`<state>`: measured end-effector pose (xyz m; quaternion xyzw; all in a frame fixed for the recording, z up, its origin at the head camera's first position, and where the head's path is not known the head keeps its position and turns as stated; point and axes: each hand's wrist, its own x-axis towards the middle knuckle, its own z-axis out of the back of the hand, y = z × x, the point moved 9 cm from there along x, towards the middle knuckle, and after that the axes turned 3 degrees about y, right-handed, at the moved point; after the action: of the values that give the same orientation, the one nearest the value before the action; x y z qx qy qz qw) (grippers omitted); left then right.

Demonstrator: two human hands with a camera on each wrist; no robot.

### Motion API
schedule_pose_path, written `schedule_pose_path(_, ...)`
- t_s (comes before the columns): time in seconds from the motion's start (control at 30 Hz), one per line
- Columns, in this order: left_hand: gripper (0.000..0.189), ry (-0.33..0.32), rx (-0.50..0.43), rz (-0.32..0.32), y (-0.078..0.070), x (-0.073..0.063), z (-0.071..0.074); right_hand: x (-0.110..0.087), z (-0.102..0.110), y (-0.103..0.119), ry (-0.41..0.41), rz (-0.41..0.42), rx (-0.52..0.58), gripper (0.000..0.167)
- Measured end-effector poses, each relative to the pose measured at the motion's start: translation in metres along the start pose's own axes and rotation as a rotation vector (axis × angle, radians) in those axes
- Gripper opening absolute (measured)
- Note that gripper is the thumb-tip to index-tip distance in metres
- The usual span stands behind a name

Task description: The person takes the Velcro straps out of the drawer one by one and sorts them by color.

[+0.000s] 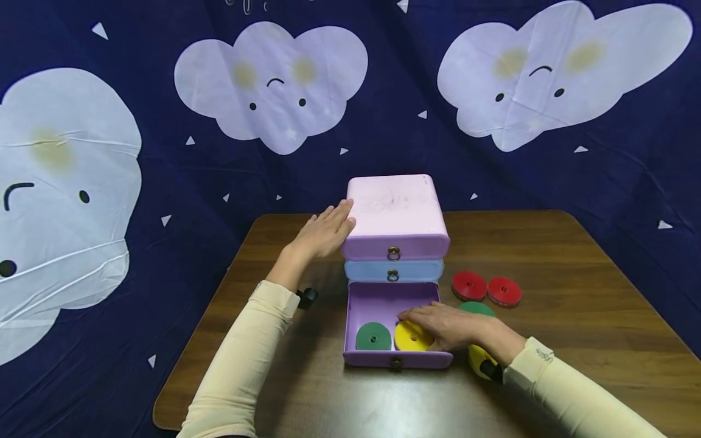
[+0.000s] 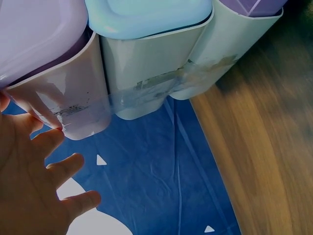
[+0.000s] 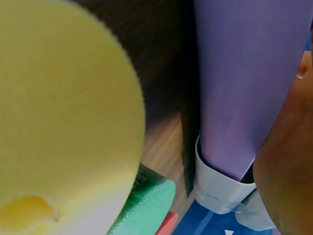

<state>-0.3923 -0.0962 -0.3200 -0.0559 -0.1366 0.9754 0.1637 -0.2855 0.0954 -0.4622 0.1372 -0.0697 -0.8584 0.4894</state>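
Observation:
A small drawer unit with a pink top stands on the table, its purple bottom drawer pulled out. My right hand reaches into that drawer and grips a flat yellow roll, with fingertips at its far edge and thumb at the near right. A green roll lies beside it on the left. My left hand rests against the unit's upper left side, fingers extended. In the left wrist view the left hand's fingers touch the grey casing.
Right of the drawer lie two red rolls, a green roll and another yellow roll, partly hidden by my right wrist. The blue middle drawer is closed. A dark blue cloud-print cloth hangs behind the table.

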Motion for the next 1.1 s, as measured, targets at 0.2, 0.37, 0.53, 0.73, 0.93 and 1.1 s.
schedule_pose_path(0.2,0.058,-0.002,-0.004,0.002,0.0,-0.001,-0.002,0.001,-0.003,0.001,-0.005,-0.001,-0.039,0.074)
schedule_pose_path(0.37,0.059,0.002,0.002,0.004,0.0,-0.004,-0.005,-0.002,-0.005,0.004,-0.059,0.011,-0.041,0.073)
schedule_pose_path(0.53,0.059,-0.004,0.0,0.002,-0.001,-0.005,-0.004,-0.004,0.001,0.005,-0.117,0.017,-0.074,0.073)
schedule_pose_path(0.73,0.059,-0.012,0.006,-0.001,-0.001,-0.006,-0.003,-0.013,0.015,0.005,-0.195,-0.007,-0.077,0.078)
schedule_pose_path(0.93,0.059,-0.018,0.006,-0.005,0.0,-0.006,-0.002,-0.026,0.031,0.007,-0.26,-0.047,-0.09,0.082)
schedule_pose_path(1.1,0.059,-0.022,-0.003,-0.013,-0.001,-0.006,-0.002,-0.039,0.042,0.008,-0.312,-0.068,-0.103,0.082)
